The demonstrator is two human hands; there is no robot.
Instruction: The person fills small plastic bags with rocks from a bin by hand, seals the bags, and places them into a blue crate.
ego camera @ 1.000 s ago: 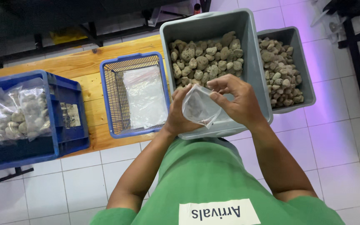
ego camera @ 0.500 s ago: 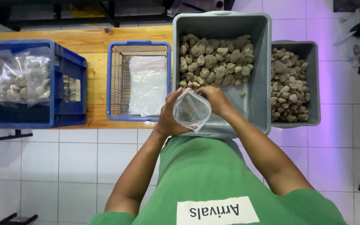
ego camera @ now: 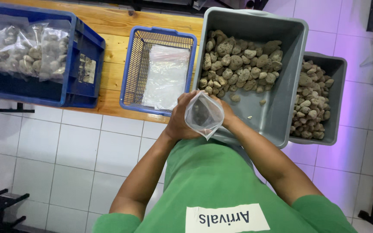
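You hold a small clear plastic bag (ego camera: pixel 204 114) in front of your chest with both hands, right at the near rim of the large grey tub (ego camera: pixel 281 108). Your left hand (ego camera: pixel 181 117) grips the bag's left side, fingers curled around the edge and closed on the plastic. Your right hand (ego camera: pixel 226 113) sits mostly behind the bag; its fingers pinch the bag's right edge, though how tightly they close is hidden by the plastic. The bag's mouth looks spread open between your hands, and something dark shows through it, too blurred to name.

The grey tub holds a heap of pale, porous stones (ego camera: pixel 240 64) piled toward its far end, with a few loose ones on the bare bottom nearer to you. Just beside it on your right, a smaller grey bin (ego camera: pixel 337 73) is also filled with stones. To your left of the tub, a blue wire basket (ego camera: pixel 135 64) rests on the wooden bench (ego camera: pixel 109 56) and contains a flat stack of empty clear bags (ego camera: pixel 167 75). Farther left, a blue crate (ego camera: pixel 80 86) holds filled bags of stones (ego camera: pixel 26 54).
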